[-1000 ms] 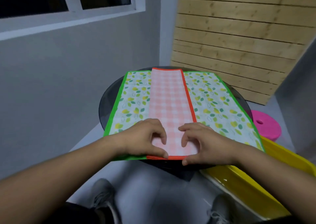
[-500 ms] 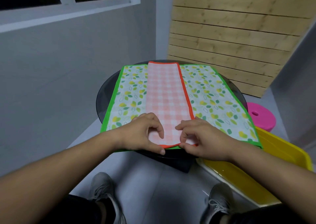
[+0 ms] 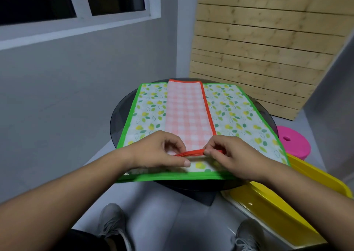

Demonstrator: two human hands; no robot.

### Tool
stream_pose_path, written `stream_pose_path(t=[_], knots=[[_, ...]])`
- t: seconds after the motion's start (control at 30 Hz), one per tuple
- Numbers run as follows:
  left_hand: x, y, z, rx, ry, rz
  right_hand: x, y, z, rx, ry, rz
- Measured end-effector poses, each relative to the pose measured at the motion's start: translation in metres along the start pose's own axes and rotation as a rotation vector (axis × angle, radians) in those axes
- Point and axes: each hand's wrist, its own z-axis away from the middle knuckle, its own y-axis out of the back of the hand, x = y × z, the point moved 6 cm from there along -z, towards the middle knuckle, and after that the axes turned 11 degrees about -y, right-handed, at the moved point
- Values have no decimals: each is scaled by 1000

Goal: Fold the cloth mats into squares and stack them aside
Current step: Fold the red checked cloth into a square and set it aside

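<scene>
a long, narrow pink-and-white checked cloth mat with an orange-red border (image 3: 186,115) lies folded into a strip, running straight away down the middle of a larger white cloth mat printed with yellow and green leaves and edged in bright green (image 3: 235,116). the strip's near end is lifted off the leaf mat, its red edge pinched up in layers. the leaf mat lies spread flat, its near green edge overhanging slightly.
</scene>
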Motion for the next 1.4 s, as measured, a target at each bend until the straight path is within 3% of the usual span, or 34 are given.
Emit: stream_pose_path(t=[0.23,0.4,0.6,0.67,0.8,0.9,1.17,1.4], knots=[[23,32,-21,163,-129,47,-13,36,-22,107,25,-330],[35,60,-44,294,-182,24,6,54,-44,88,-69,-576],[22,85,-87,623,-109,95,58,24,-88,40,-294,-548],[2,86,-97,672,-6,146,70,17,-100,41,-352,-488],[-62,82,-99,513,350,62,78,18,-120,43,-379,-450],[-93,78,-89,428,506,16,79,19,-131,64,-358,-403],[-106,75,-83,427,556,-31,92,13,-146,184,-474,-389],[-105,74,-79,486,554,114,90,11,-145,274,-520,-421]])
